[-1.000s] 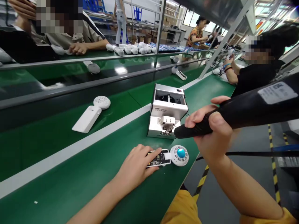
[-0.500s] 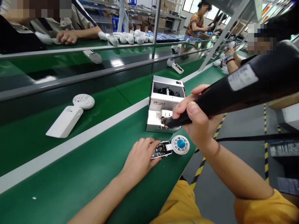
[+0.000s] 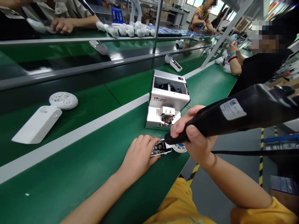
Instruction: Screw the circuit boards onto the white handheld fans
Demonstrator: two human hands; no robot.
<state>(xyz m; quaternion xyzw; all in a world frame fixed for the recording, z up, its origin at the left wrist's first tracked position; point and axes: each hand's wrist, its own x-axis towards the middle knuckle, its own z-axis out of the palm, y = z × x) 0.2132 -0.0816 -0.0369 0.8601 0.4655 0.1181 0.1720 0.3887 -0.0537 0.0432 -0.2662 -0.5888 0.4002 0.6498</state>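
White handheld fan (image 3: 37, 124), green conveyor belt (image 3: 77, 102)

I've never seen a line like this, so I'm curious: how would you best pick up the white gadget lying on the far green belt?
Probably by its white handle, coming from above with the fingers on its two long sides. It is a broad, plain block lying open on the belt, while the round vented head looks more delicate.

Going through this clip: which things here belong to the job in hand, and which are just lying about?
In use: left hand resting on a circuit board; right hand gripping a black electric screwdriver; 6K Tools screw feeder.

Lying about: white housing on the belt; white parts across the line.
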